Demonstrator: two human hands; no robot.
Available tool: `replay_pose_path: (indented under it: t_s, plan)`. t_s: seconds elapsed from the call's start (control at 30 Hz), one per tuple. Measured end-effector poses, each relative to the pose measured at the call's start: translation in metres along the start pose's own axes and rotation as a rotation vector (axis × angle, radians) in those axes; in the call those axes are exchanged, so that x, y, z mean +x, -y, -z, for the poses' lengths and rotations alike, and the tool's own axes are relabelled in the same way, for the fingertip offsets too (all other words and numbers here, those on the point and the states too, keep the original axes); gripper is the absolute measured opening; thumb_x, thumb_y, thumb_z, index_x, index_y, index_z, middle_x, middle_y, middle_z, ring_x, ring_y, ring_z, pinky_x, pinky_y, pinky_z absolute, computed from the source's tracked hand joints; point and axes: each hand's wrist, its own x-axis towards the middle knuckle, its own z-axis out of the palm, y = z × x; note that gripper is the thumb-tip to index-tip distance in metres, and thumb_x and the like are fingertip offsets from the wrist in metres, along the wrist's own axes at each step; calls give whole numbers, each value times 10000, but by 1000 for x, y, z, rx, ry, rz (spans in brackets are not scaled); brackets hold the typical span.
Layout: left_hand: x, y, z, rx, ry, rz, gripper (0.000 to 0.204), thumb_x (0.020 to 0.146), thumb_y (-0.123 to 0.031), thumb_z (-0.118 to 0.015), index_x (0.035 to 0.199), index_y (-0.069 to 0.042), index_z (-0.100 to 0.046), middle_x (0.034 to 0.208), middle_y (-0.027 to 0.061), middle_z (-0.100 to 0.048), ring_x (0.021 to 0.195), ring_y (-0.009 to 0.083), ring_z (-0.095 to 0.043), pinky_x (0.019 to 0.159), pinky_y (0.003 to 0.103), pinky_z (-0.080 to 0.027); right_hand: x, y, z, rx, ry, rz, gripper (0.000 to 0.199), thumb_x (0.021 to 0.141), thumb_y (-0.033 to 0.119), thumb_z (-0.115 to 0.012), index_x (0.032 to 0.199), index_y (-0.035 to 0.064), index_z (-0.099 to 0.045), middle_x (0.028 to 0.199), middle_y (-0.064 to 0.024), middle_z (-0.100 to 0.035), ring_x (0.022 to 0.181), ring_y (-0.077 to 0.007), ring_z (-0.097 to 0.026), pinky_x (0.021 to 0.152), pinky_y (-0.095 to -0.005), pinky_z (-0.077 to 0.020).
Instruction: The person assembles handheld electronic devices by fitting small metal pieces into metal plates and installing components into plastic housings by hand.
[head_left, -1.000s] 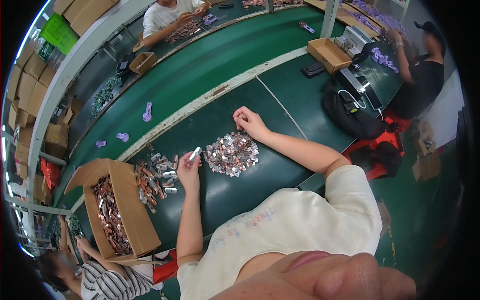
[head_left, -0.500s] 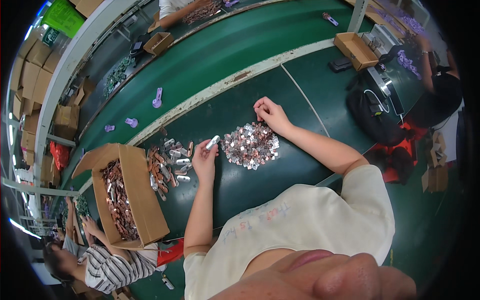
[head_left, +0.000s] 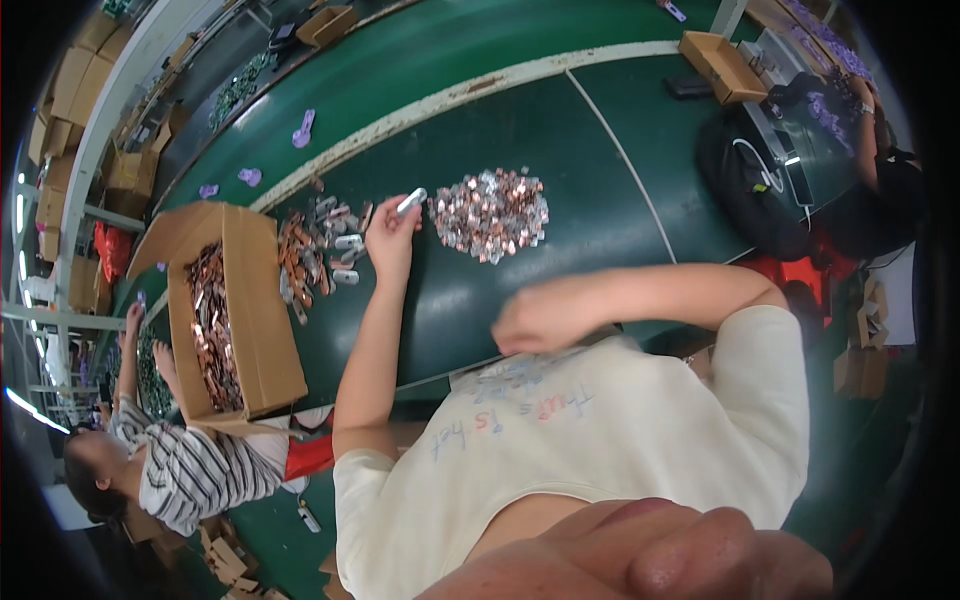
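My left hand (head_left: 393, 238) pinches a silver, elongated metal piece (head_left: 411, 201) with rounded ends, held up beside a pile of small shiny metal squares (head_left: 490, 215). My right hand (head_left: 548, 315) is over the table's near edge, in front of my shirt; its fingers look bent but are smeared by motion, and anything in them is hidden. Left of my left hand lies a loose heap of elongated silver and copper-coloured pieces (head_left: 300, 250). Past that heap stands an open cardboard box (head_left: 265, 310) holding many copper-coloured pieces (head_left: 210, 335).
Several purple parts (head_left: 303, 129) lie on the green belt beyond the pale rail (head_left: 450, 97). At the right are a small open carton (head_left: 722, 68), a black bag (head_left: 735, 190) and a seated person's arm (head_left: 866, 140). Another person in a striped top (head_left: 210, 465) sits at the left.
My right hand has drawn back from the far side of the squares pile to the near table edge. My left hand still holds the silver piece. The whole view has shifted somewhat.
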Motion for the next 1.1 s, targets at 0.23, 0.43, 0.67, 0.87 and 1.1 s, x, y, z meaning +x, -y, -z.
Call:
replay_pose_path:
  t_s: [0.23,0.43,0.67,0.87,1.1]
  plan:
    - [4,7,-2,28,23,-41,242,774,-1,-628,995,46,-541,785,53,-600,643,81,-562,577,190,-468,-44,-6,-82,272,122,-294,354,868,231,-492,1186,76,-502,1169,-147,-410,1066,-287,-449,906,-331,-366]
    - [10,9,3,62,29,-59,251,775,-23,-639,995,62,-551,814,62,-607,676,89,-568,610,187,-471,-45,6,-103,112,-144,-240,418,786,271,-633,1142,72,-540,1053,-108,-435,999,-247,-458,828,-303,-400]
    - [8,10,1,52,-20,-56,247,756,-26,-655,971,50,-561,811,70,-624,665,93,-588,603,190,-483,-33,20,-91,150,-30,-339,230,803,173,-599,978,24,-585,910,-102,-482,817,-239,-540,706,-323,-447]
    - [8,16,2,91,-9,-81,264,753,-72,-671,970,42,-572,790,60,-629,653,81,-590,601,185,-481,-23,20,-101,-338,-392,6,198,735,24,-576,922,-25,-530,886,-127,-479,805,-263,-533,690,-339,-466]
    - [9,19,4,89,8,-86,278,753,-83,-679,985,31,-576,799,64,-627,665,86,-592,604,188,-483,-30,10,-78,-274,-253,-91,147,771,58,-581,897,-16,-558,846,-107,-538,806,-251,-546,681,-320,-474]
